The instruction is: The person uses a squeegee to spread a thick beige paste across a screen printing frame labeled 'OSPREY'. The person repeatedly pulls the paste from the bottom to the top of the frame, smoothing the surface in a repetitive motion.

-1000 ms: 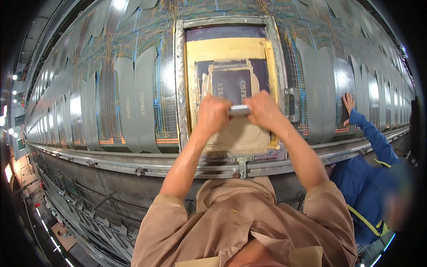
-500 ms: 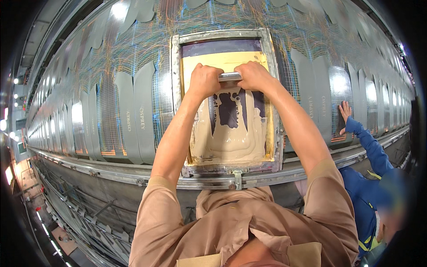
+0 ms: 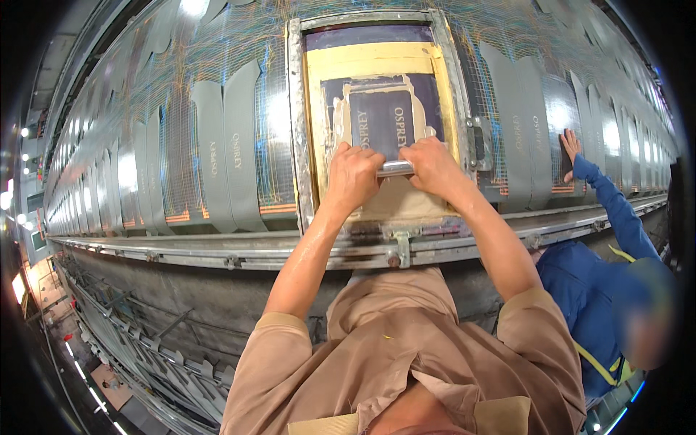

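My left hand [image 3: 354,174] and my right hand [image 3: 433,165] are both closed around the metal handle of a squeegee [image 3: 396,169], gripping it side by side with a short stretch of bar showing between them. The squeegee stands in the near half of a screen-printing frame [image 3: 296,123] with worn metal sides. Beige ink [image 3: 397,201] lies pooled on the near side of the handle. Beyond my hands the dark mesh [image 3: 380,109] shows pale lettering and a thin ink outline, bordered by yellow tape [image 3: 377,51]. The squeegee's blade is hidden.
Rows of grey cut pieces [image 3: 241,145] lie on a long shiny table with coloured lines. A metal rail [image 3: 196,250] runs along its near edge, with a clamp [image 3: 402,250] by the frame. On the right, another person's hand [image 3: 571,154] rests flat on the table, in a blue sleeve [image 3: 616,196].
Both hands have pulled the squeegee toward me across the screen. The thick beige ink has left the middle, uncovering the dark lettered mesh. My view has shifted slightly.
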Tool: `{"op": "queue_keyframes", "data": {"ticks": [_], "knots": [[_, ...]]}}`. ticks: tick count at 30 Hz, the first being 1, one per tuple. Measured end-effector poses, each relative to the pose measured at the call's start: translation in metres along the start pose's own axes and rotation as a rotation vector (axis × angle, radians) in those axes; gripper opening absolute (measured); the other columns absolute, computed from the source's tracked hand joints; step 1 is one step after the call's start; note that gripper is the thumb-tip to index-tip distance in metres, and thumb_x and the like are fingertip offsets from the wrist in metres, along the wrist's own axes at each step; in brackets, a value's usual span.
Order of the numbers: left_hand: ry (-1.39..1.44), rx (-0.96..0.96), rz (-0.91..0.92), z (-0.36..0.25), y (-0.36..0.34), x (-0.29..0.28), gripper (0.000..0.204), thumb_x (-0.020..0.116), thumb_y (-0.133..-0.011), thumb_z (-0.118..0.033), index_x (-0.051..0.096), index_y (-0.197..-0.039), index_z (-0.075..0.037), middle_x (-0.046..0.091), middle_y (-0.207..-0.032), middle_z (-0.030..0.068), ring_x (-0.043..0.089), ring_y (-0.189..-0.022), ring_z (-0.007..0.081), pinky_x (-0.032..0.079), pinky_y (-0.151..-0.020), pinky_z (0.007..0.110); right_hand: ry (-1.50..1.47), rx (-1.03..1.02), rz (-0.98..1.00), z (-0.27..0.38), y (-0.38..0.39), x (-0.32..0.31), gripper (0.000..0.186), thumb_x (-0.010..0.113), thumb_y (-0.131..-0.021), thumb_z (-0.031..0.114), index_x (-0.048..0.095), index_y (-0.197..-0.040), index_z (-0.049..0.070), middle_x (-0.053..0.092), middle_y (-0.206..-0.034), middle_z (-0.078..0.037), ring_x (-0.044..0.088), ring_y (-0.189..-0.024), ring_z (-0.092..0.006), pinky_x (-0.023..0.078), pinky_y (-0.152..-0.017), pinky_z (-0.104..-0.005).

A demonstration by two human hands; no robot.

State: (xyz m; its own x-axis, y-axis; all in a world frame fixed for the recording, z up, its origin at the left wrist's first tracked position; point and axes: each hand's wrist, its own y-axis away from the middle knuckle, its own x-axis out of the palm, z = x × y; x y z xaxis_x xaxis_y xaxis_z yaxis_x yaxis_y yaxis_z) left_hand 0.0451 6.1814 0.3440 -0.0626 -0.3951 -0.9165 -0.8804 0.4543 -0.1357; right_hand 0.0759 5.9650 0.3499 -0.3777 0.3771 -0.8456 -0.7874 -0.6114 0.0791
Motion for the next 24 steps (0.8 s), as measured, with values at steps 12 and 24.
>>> {"op": "queue_keyframes", "data": {"ticks": [12, 24], "knots": [[-0.022, 0.078, -0.063, -0.043, 0.052, -0.013, 0.027, 0.079, -0.06, -0.007, 0.074, -0.087, -0.013, 0.073, -0.083, 0.0039, 0.066, -0.077, 0.0234, 0.043, -0.077, 0.039, -0.098, 0.83, -0.686, -0.133, 0.037, 0.005, 0.042, 0.061, -0.097, 0.049, 0.069, -0.105, 0.008, 0.072, -0.1, -0.021, 0.067, -0.095, -0.0415, 0.051, -0.086, -0.0511], [-0.134, 0.164, -0.248, 0.043, -0.085, -0.025, 0.023, 0.087, -0.063, -0.018, 0.073, -0.081, -0.013, 0.071, -0.075, 0.004, 0.066, -0.077, 0.0238, 0.042, -0.076, 0.04, -0.333, 0.73, -0.82, -0.116, 0.04, -0.005, 0.034, 0.066, -0.097, 0.041, 0.068, -0.092, 0.007, 0.066, -0.074, -0.019, 0.064, -0.071, -0.0424, 0.049, -0.067, -0.0477]]}}
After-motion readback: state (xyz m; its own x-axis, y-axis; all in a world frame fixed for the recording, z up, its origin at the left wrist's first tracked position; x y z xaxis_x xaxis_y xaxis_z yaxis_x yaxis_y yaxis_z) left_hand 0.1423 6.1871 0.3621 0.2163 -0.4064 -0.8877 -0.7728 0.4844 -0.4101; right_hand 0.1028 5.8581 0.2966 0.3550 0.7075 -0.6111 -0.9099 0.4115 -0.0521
